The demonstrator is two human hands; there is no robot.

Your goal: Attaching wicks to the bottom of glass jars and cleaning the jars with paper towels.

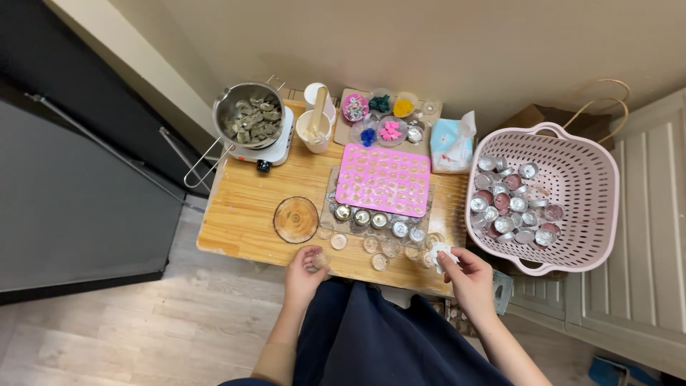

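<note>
Head view, looking straight down over the knees at a low wooden desk (243,214). Left hand (304,275) is curling around a small clear cup (319,259) at the near edge, fingers closed on it. Right hand (468,279) is pinching a little white wad (441,251), maybe tissue or a wipe, between thumb and fingertips, just over the near right edge.

That cup is looking light and thin-walled, smooth and likely a bit slippery; taking it by the rim or round the sides with a gentle squeeze seems the safest hold, since a hard grip could probably crush or crack it. The white wad is looking soft and crumpled, nothing to it in weight.

More clear cups (379,246) are sitting in a loose row along the near edge, between the two hands. Just beyond them, shiny metal tins (371,218) are lining up below a pink mould (384,179), flexible-looking and dotted with round hollows. A round wooden coaster (296,219) is lying to the left. At the far left, a steel pot (251,114) full of greyish chunks is resting on a small white hotplate (277,146). Off the right end, a pink slotted basket (579,179) is holding a heap of empty foil cups (511,204).
</note>
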